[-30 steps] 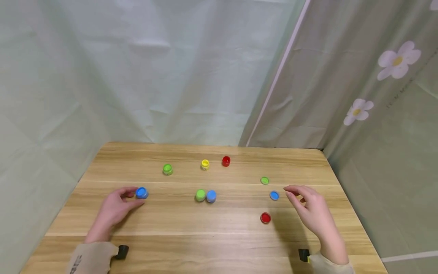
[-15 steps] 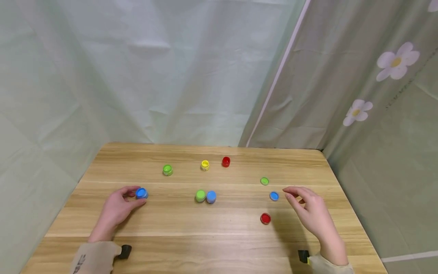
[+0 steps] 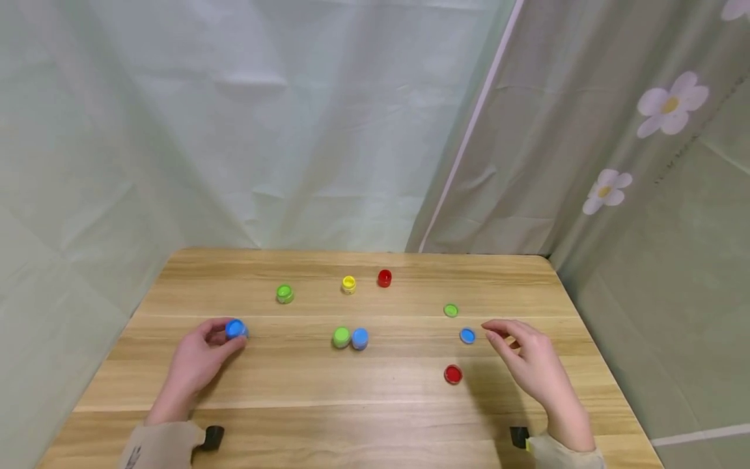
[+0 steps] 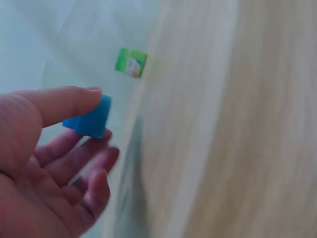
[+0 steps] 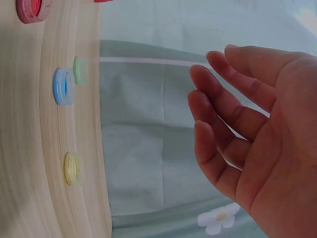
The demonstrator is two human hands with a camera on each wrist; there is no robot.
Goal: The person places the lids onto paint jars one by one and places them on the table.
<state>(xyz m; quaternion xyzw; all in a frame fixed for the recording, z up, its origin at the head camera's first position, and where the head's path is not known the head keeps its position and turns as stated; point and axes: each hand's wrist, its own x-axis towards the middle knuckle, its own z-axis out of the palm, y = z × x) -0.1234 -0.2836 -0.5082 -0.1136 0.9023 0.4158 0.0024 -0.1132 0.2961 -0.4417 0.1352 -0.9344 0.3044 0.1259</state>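
On the left side, my left hand [image 3: 198, 355] pinches a small open blue paint pot [image 3: 236, 328] between thumb and fingers. Seen from the left wrist, the blue pot [image 4: 94, 118] appears raised off the table, and a green pot [image 4: 131, 62] stands beyond it. My right hand [image 3: 530, 358] hovers over the right side with loosely bent fingers and nothing in them. Just left of its fingertips lies a blue lid [image 3: 467, 335]. A green lid [image 3: 450, 311] and a red lid [image 3: 453, 374] lie near it. A yellow lid [image 5: 73, 168] shows only in the right wrist view.
Toward the back of the wooden table [image 3: 305, 430] stand open green [image 3: 284, 294], yellow [image 3: 348, 284] and red [image 3: 384, 278] pots. A capped green pot [image 3: 341, 337] and a capped blue pot [image 3: 360, 338] stand side by side mid-table. Curtains [image 3: 328, 130] enclose the table.
My left fingers have closed on the blue pot, which has shifted slightly left and up. The right hand stays nearly still. The head view has turned slightly.
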